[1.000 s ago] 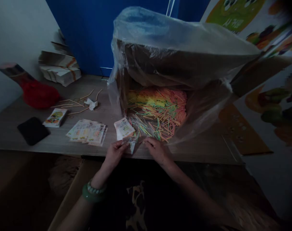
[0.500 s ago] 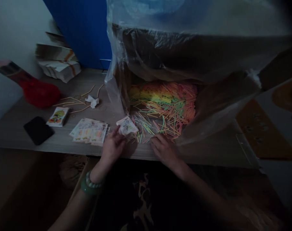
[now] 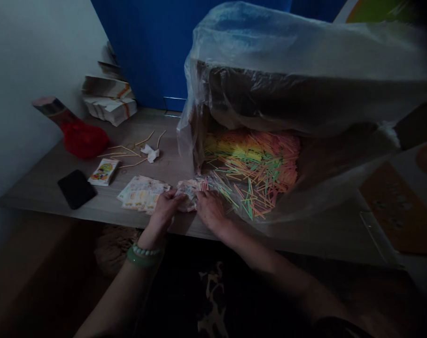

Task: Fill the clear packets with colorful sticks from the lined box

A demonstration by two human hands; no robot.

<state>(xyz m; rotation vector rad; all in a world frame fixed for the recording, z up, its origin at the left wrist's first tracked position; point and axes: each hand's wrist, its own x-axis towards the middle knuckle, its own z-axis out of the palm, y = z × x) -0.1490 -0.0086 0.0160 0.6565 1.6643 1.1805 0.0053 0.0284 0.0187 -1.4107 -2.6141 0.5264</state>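
Note:
A small printed packet (image 3: 188, 188) lies at the table's front edge between my hands. My left hand (image 3: 165, 206) pinches its left side, with a green bangle and a beaded bracelet on the wrist. At the packet's right side, my right hand (image 3: 210, 206) is closed, and the ends of a few thin coloured sticks (image 3: 205, 182) show by its fingertips. Whether these sticks are inside the packet is hard to see. Just left of my left hand lies a fanned stack of similar flat packets (image 3: 141, 193). A heap of loose coloured sticks (image 3: 255, 159) spills from a plastic-lined box to the right.
The box's clear plastic liner (image 3: 195, 117) drapes over its opening. On the left are a black flat object (image 3: 75, 188), a small pack of cards (image 3: 104, 171), a red bundle (image 3: 84, 139), crumpled tissue (image 3: 150, 153), bent tan strips (image 3: 121, 154) and stacked white paper (image 3: 111, 108).
My right hand has moved left from the loose sticks to the packet. My left hand still holds the packet. The whole view has shifted, with the table's things appearing farther right.

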